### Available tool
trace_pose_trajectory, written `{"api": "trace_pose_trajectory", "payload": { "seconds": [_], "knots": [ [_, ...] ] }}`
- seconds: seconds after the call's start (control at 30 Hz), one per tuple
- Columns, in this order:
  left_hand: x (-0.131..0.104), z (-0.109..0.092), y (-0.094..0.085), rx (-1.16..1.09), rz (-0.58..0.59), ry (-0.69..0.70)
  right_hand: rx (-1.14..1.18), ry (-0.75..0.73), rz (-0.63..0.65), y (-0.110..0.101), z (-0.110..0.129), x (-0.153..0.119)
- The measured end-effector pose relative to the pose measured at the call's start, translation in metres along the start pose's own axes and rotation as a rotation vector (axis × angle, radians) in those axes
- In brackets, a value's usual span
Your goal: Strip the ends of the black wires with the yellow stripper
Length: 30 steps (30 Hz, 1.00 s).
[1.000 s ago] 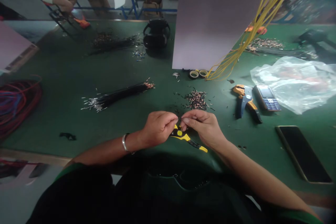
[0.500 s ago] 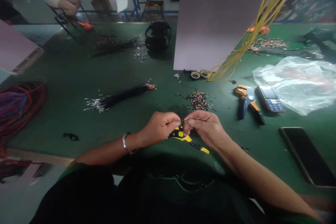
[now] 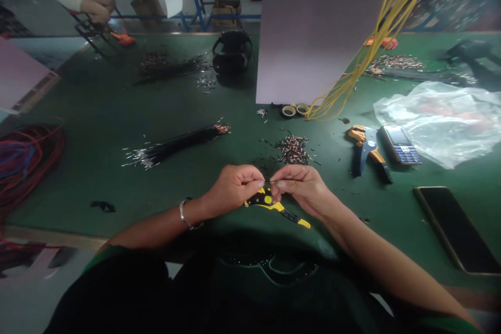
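Both hands meet over the near middle of the green table point(image 3: 219, 99). My left hand point(image 3: 238, 186) is closed in a pinch of thumb and forefinger; what lies in it is too small to make out. Facing it, my right hand point(image 3: 299, 188) pinches a thin wire point(image 3: 273, 182) whose end points at the left fingertips. Below the hands lies a black and yellow hand tool point(image 3: 279, 207), partly covered by the fingers. Just beyond them is a pile of short wire pieces with coppery ends point(image 3: 293, 150). A bundle of black wires point(image 3: 176, 144) lies to the left.
On the right are orange and dark blue pliers point(image 3: 368, 154), a keypad phone point(image 3: 400, 144), a smartphone point(image 3: 456, 229) and a clear plastic bag point(image 3: 442, 120). Yellow wires point(image 3: 368, 73) hang beside a pale panel point(image 3: 309, 26). Red and blue cable coils point(image 3: 27, 162) lie left.
The view has shifted slightly, so the scene sits a little further left. My fingertips have drawn slightly apart, with the thin wire still at the right fingers.
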<state>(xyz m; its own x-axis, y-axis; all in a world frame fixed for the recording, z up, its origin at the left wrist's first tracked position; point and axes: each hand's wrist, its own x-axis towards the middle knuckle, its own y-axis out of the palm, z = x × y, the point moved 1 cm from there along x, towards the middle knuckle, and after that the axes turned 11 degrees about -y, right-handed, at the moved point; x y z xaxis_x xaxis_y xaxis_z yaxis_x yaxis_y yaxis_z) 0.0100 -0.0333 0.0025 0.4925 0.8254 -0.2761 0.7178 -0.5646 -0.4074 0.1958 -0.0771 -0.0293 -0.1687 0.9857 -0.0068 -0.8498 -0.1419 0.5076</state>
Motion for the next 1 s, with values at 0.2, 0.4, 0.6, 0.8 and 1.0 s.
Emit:
{"api": "trace_pose_trajectory", "payload": {
  "seconds": [0.2,0.4,0.6,0.8,1.0],
  "knots": [
    [0.0001,0.001,0.0002,0.123,-0.098,0.139,-0.046,-0.022,0.005,-0.0016,-0.0023,-0.0004],
    [-0.0006,0.0004,0.0015,0.176,-0.145,0.239,-0.135,-0.053,-0.032,-0.0014,-0.003,-0.0005],
    [0.0002,0.0019,0.0021,0.197,-0.137,0.257,-0.259,-0.076,-0.035,-0.0004,0.0004,-0.0009],
    [-0.0006,0.0027,0.0037,0.27,-0.167,0.339,-0.463,-0.139,-0.02,0.0023,0.0037,-0.0021],
    [-0.002,0.0071,0.0084,0.437,-0.27,0.569,-0.883,-0.36,-0.005,0.0058,0.0037,-0.0036]
  ]
}}
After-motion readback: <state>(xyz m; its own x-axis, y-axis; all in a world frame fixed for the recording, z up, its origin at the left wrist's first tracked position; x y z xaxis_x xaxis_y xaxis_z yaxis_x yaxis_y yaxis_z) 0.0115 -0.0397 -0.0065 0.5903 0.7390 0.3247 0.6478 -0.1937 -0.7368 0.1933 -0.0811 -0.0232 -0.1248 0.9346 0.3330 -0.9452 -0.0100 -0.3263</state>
